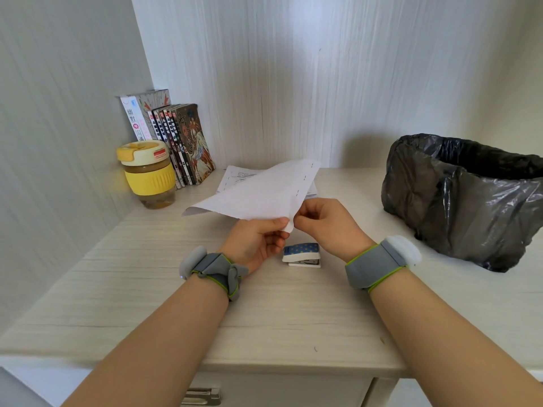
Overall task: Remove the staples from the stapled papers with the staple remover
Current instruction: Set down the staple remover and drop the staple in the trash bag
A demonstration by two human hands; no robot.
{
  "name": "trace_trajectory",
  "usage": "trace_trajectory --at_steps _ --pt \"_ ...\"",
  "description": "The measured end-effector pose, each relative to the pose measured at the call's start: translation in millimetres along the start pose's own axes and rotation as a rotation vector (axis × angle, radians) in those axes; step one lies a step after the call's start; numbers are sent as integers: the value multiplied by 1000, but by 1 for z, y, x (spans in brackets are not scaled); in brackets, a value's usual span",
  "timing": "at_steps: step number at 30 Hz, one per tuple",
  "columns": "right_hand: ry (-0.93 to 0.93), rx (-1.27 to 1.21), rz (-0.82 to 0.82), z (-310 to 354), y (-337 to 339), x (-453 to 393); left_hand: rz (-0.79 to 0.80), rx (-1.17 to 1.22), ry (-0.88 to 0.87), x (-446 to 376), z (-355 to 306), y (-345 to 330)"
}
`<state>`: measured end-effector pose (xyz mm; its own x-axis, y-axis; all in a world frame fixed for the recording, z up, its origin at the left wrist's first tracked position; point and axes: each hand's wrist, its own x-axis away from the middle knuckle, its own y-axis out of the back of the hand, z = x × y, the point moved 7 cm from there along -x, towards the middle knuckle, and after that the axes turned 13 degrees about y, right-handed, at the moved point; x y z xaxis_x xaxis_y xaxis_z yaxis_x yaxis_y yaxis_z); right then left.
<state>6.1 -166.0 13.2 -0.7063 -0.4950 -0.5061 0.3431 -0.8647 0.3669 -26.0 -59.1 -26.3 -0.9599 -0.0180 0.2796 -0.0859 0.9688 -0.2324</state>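
Note:
I hold a stapled set of white papers (258, 192) in the air above the desk, with several staples showing in a row along its right edge. My left hand (258, 242) pinches the near corner of the papers between thumb and fingers. My right hand (326, 224) is curled at the same corner, its fingertips on the paper's edge. A small blue-and-white staple remover (302, 254) lies on the desk just below and between my hands; neither hand touches it. More white sheets (232, 174) lie flat on the desk behind the held papers.
A bin lined with a black bag (464, 198) stands at the right. At the back left are a yellow-lidded cup (148, 174) and a row of books (176, 142). Walls close in the desk (147, 274) at left and back. A drawer handle (202, 396) sits below the front edge.

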Motion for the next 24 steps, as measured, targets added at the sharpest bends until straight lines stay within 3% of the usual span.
trace_trajectory --at_steps 24 --pt "219 292 28 19 -3 2 -17 46 49 0 1 3"
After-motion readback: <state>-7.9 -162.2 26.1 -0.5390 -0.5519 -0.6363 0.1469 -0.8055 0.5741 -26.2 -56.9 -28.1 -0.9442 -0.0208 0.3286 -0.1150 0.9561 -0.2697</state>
